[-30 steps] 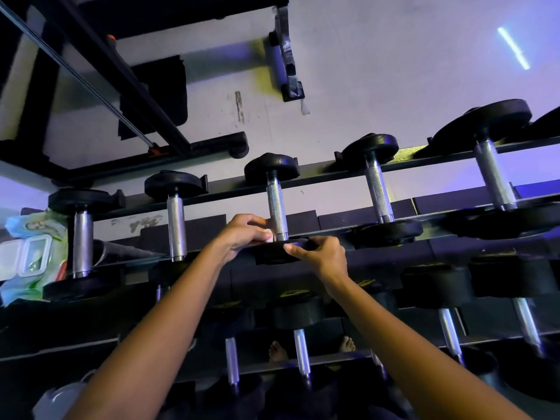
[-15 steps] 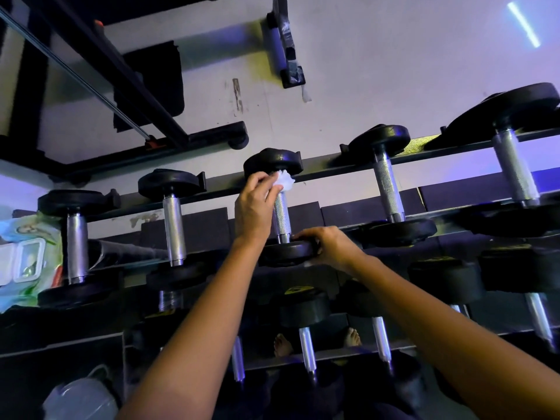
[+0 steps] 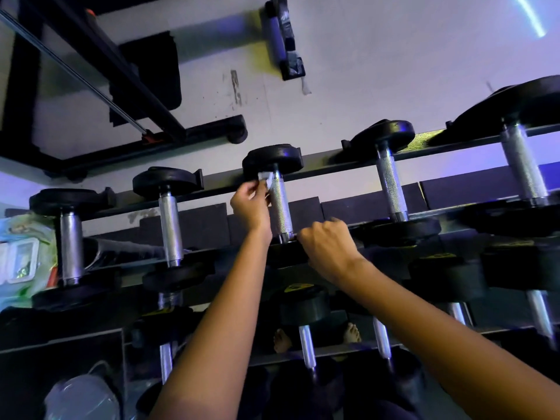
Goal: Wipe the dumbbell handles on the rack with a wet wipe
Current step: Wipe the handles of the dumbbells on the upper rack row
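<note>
Several black dumbbells with knurled steel handles lie across the top tier of a dark rack [image 3: 333, 171]. My left hand [image 3: 251, 204] pinches a small white wet wipe [image 3: 265, 178] against the far end of the middle dumbbell's handle [image 3: 281, 207], just below its far weight plate [image 3: 274, 160]. My right hand [image 3: 325, 247] grips the near weight plate of that same dumbbell, fingers curled over its edge. The near plate is mostly hidden under that hand.
Neighbouring handles stand left [image 3: 170, 228] and right [image 3: 391, 189] of the one being wiped. A green wet-wipe pack [image 3: 21, 256] sits at the rack's left end. Lower tiers hold more dumbbells [image 3: 304, 304]. A bench frame [image 3: 145, 116] stands on the floor beyond.
My left hand carried the wipe from the handle's near end up to its far end, then shifted to the handle's left side. My right hand stays on the near plate.
</note>
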Demonstrator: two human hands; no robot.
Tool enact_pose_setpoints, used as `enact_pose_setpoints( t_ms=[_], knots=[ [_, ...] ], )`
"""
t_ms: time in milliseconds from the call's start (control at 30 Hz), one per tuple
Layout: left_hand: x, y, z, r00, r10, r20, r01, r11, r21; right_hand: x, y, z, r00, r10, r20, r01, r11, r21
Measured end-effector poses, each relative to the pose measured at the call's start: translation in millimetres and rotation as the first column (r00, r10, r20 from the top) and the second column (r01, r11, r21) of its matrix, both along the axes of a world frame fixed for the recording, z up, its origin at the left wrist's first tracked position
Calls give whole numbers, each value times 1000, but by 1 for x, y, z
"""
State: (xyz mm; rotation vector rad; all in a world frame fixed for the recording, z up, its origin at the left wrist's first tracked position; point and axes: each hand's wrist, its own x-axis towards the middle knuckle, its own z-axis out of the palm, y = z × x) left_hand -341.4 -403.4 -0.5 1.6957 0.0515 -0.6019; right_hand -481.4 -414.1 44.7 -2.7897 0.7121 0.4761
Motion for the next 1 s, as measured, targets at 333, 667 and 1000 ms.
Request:
enact_pose_setpoints(
  t_ms=[333, 667, 1000],
  knots=[
    [-7, 5, 1, 705, -317, 634, 221, 948, 228, -25, -7, -33, 909, -396, 128, 270, 796, 542],
    [6, -2, 0, 949, 51, -310, -84, 992, -93, 7, 16, 2, 999, -36, 25, 35, 998, 58],
    [-2, 7, 7, 826, -315, 468, 215, 943, 255, -15, -7, -27, 935, -347, 79, 278, 851, 445]
  ],
)
